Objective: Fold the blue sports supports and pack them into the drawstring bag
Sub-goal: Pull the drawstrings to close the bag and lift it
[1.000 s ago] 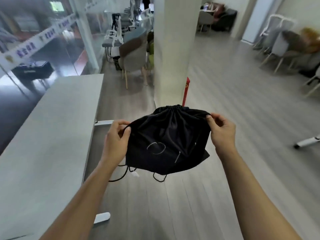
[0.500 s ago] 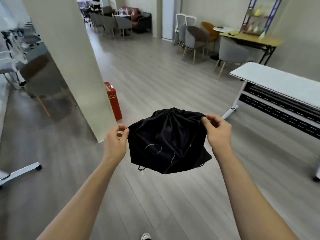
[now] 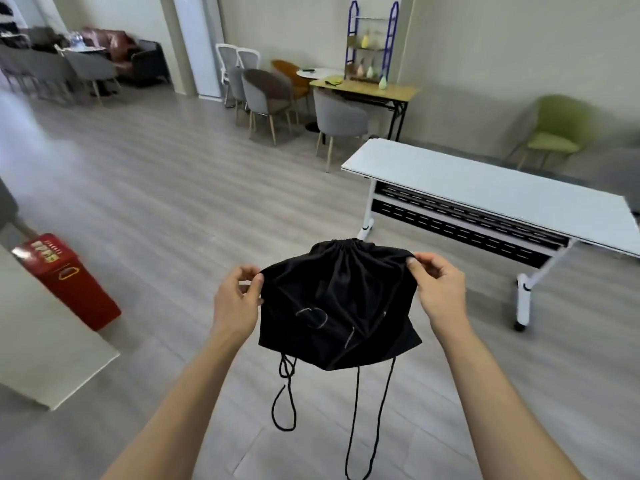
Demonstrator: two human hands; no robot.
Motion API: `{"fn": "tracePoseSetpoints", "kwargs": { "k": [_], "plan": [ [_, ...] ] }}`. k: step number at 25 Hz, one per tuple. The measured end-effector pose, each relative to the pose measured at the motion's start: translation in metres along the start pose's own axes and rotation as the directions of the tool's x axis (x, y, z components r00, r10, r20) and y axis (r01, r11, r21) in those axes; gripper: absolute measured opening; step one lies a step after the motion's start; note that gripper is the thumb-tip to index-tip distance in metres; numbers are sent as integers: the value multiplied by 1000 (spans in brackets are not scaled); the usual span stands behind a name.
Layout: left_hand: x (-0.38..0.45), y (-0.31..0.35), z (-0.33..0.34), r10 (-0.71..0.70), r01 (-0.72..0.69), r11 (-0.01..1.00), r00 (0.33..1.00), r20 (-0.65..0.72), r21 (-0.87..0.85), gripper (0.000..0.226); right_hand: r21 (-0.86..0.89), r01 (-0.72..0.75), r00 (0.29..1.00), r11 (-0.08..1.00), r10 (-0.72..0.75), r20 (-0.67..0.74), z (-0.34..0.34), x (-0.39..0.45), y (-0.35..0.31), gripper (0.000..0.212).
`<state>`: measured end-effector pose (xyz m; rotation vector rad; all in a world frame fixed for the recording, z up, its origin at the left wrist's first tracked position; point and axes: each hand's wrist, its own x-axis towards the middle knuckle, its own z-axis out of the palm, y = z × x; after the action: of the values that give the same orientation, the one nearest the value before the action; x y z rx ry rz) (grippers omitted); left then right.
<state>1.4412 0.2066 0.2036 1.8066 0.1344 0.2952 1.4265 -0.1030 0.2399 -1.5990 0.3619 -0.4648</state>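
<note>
bag (image 3: 337,306) between hands | table (image 3: 491,188) behind right | bin (image 3: 69,282) left

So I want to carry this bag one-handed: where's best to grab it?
Take the bag at its gathered neck, coming from above. The mouth is cinched there into one narrow bunch, so a single grip closes round it and the body hangs below. Both hands now pinch only the upper corners, left hand and right hand.

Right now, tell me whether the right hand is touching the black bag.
Touching. The head view shows the right hand pinching the black bag at its upper right corner, thumb and fingers closed on the fabric, no gap.
</note>
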Motion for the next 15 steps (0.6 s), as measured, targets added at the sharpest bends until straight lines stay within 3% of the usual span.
{"fn": "tracePoseSetpoints", "kwargs": {
  "k": [8, 15],
  "plan": [
    [158, 31, 165, 11, 0, 997, 990, 140, -74, 5, 18, 39, 988, 999, -36, -150, -22, 185, 4, 11],
    [312, 54, 325, -3, 12, 995, 997, 82, -104, 9, 73, 25, 981, 997, -10, -193, -20, 400, 27, 7]
  ]
}}
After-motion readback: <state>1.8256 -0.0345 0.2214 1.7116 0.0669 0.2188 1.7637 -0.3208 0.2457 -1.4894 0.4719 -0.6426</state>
